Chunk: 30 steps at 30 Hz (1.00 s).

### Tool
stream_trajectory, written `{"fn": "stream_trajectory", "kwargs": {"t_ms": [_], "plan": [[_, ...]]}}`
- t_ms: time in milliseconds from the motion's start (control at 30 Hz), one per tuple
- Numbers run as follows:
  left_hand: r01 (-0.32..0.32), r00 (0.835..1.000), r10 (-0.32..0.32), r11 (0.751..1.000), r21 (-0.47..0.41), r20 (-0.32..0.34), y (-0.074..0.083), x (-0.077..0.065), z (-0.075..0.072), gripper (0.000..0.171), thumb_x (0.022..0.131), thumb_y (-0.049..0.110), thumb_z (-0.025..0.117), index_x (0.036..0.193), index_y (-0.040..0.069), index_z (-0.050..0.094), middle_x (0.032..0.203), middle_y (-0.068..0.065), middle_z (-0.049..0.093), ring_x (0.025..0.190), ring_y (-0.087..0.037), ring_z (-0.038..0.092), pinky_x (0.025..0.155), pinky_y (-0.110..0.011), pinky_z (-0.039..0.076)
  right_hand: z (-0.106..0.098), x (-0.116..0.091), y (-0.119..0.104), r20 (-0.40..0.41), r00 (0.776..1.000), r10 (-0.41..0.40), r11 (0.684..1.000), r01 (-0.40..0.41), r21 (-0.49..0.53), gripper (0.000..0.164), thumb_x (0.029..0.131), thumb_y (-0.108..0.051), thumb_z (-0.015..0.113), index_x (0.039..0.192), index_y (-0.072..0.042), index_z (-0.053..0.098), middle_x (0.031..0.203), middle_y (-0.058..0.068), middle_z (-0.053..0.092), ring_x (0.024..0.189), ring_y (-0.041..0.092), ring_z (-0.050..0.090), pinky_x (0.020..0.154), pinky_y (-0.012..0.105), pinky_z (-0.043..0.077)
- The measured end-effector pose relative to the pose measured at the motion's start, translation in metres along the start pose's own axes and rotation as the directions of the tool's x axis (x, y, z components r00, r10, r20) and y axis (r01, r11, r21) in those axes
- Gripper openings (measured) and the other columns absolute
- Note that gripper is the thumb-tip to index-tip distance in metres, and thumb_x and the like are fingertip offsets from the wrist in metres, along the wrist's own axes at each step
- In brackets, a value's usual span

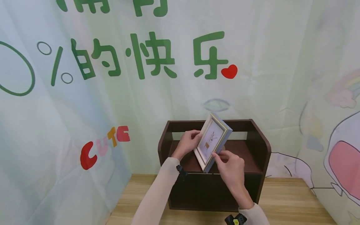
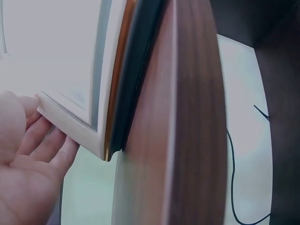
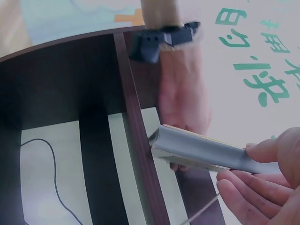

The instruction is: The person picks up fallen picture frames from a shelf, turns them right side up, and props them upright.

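Note:
Both hands hold a picture frame [image 1: 209,142] with a pale border, gold inner trim and a small plant picture. It is tilted over the upper shelf of a dark brown desktop shelf unit [image 1: 215,190]. My left hand [image 1: 189,143] grips its left edge, with fingers curled under the pale border in the left wrist view. On the other side my right hand [image 1: 232,170] pinches the grey-blue edge between thumb and fingers. The right wrist view shows the frame [image 3: 201,149] nearly edge-on, beside a brown board [image 3: 140,154]. Some fingertips behind the frame are hidden.
The unit stands on a wood-grain tabletop [image 1: 289,193], against a printed curtain [image 1: 267,78] with green characters. The unit's side panels [image 1: 260,140] rise at both ends of the upper shelf. A thin dark cord [image 2: 233,183] shows near the unit.

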<state>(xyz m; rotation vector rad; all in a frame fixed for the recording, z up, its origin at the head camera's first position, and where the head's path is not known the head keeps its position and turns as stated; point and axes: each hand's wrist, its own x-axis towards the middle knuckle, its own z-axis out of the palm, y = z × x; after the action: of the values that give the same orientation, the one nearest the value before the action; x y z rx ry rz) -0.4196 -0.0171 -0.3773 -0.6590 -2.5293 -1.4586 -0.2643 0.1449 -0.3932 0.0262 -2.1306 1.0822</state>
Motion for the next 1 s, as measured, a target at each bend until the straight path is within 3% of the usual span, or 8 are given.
{"fn": "stream_trajectory", "kwargs": {"t_ms": [300, 533, 667, 833, 1000], "plan": [[0.034, 0.997, -0.034, 0.999, -0.001, -0.075, -0.002, -0.008, -0.007, 0.031, 0.107, 0.028, 0.063, 0.128, 0.01, 0.076, 0.122, -0.011, 0.078, 0.103, -0.02, 0.073, 0.092, -0.041, 0.061, -0.016, 0.012, 0.01, 0.018, 0.999, 0.043, 0.999, -0.043, -0.001, 0.029, 0.091, -0.022, 0.084, 0.108, 0.002, 0.08, 0.095, 0.02, 0.082, 0.082, 0.032, 0.08, 0.058, 0.02, 0.051], [0.06, 0.989, -0.065, 0.997, -0.041, -0.133, -0.003, -0.019, -0.013, 0.026, 0.104, 0.024, 0.068, 0.122, 0.009, 0.08, 0.12, -0.011, 0.079, 0.102, -0.019, 0.073, 0.089, -0.038, 0.062, -0.022, 0.022, 0.019, 0.1, 0.994, 0.051, 0.998, -0.054, 0.022, 0.031, 0.094, -0.021, 0.081, 0.115, 0.002, 0.079, 0.102, 0.021, 0.081, 0.089, 0.034, 0.079, 0.066, 0.019, 0.054], [0.06, 0.986, -0.07, 0.996, -0.066, -0.155, -0.004, -0.025, -0.016, 0.027, 0.103, 0.021, 0.069, 0.122, 0.005, 0.079, 0.12, -0.014, 0.079, 0.104, -0.02, 0.073, 0.088, -0.036, 0.061, -0.024, 0.029, 0.025, 0.146, 0.988, 0.045, 0.998, -0.052, 0.04, 0.033, 0.095, -0.019, 0.08, 0.118, 0.004, 0.077, 0.106, 0.023, 0.08, 0.091, 0.034, 0.08, 0.07, 0.023, 0.062], [0.064, 0.983, -0.082, 0.992, -0.11, -0.165, -0.006, -0.031, -0.018, 0.026, 0.102, 0.018, 0.07, 0.121, 0.003, 0.079, 0.119, -0.015, 0.079, 0.104, -0.021, 0.073, 0.087, -0.034, 0.061, -0.026, 0.038, 0.031, 0.215, 0.974, 0.064, 0.994, -0.082, 0.075, 0.036, 0.097, -0.017, 0.078, 0.124, 0.005, 0.074, 0.113, 0.027, 0.078, 0.091, 0.034, 0.081, 0.074, 0.032, 0.065], [0.085, 0.98, -0.113, 0.982, -0.169, -0.162, -0.005, -0.04, -0.021, 0.028, 0.101, 0.018, 0.072, 0.123, 0.003, 0.078, 0.122, -0.016, 0.078, 0.109, -0.022, 0.072, 0.091, -0.035, 0.061, -0.03, 0.047, 0.038, 0.272, 0.958, 0.088, 0.991, -0.112, 0.074, 0.037, 0.099, -0.02, 0.075, 0.129, 0.002, 0.072, 0.12, 0.026, 0.076, 0.091, 0.031, 0.081, 0.077, 0.03, 0.065]]}}
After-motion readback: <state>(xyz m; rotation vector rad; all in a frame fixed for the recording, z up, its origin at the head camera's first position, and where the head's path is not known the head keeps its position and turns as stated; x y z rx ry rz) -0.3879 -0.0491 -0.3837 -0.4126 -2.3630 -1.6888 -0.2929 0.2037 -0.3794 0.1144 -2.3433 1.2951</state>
